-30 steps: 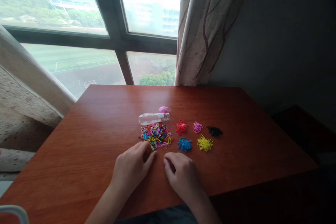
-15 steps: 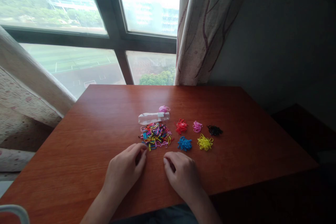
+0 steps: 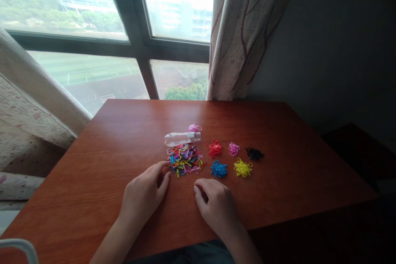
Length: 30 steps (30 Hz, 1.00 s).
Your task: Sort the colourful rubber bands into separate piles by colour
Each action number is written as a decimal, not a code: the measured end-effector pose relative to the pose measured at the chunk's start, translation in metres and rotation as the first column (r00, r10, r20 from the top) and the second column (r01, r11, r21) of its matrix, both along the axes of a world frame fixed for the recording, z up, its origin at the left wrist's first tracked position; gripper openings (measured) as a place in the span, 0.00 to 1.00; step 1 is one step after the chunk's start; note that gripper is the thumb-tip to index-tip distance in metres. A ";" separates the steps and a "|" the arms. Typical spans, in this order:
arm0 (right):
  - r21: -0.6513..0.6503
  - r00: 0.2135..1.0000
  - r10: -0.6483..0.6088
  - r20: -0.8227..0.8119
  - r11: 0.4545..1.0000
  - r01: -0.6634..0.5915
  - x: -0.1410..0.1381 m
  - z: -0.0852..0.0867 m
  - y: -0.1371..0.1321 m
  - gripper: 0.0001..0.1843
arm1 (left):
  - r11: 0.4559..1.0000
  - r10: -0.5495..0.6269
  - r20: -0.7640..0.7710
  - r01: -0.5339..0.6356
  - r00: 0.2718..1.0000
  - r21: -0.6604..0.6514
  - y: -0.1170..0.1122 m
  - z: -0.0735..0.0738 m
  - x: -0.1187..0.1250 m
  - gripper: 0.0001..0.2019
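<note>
A mixed pile of colourful rubber bands (image 3: 185,160) lies in the middle of the table. My left hand (image 3: 147,187) is at its near left edge, index finger touching or almost touching the outermost bands, thumb held apart below; it is open and I see nothing in it. My right hand (image 3: 216,200) rests on the table nearer to me, closed, fingers curled and thumb tip near the index tip, with nothing showing between them. Beyond it are small heaps of blue bands (image 3: 218,169), yellow bands (image 3: 243,167), red bands (image 3: 214,148), pink bands (image 3: 234,149) and black bands (image 3: 254,153).
Behind the mixed pile, a clear plastic bottle (image 3: 177,139) lies on its side, with a pink item (image 3: 194,128) beside its neck. The brown wooden table (image 3: 130,132) stands against a window with curtains (image 3: 238,33). A pale curved bar (image 3: 21,242) shows at lower left.
My left hand has shifted slightly left and away from me along the pile's edge, its index finger and thumb now farther apart. My right hand stays put. The view has shifted slightly.
</note>
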State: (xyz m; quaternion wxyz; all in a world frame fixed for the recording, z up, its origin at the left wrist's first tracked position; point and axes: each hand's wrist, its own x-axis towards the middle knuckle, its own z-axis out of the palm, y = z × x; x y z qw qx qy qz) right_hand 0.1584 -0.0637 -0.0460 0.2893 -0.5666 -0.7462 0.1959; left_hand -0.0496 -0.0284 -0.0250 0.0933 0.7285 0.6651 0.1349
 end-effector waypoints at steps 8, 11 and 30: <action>0.022 1.000 -0.002 0.013 1.000 0.001 0.000 0.001 0.000 0.07 | 0.998 -0.038 0.021 0.039 0.999 -0.045 0.005 0.003 0.002 0.11; 0.020 1.000 -0.002 0.018 1.000 0.002 0.000 0.002 0.000 0.07 | 0.998 -0.049 0.041 0.051 0.998 -0.044 0.003 0.003 0.001 0.10; 0.063 0.993 -0.004 0.119 0.998 -0.004 -0.002 -0.003 -0.004 0.07 | 0.859 -0.508 0.169 0.512 0.845 0.021 0.044 0.035 0.080 0.07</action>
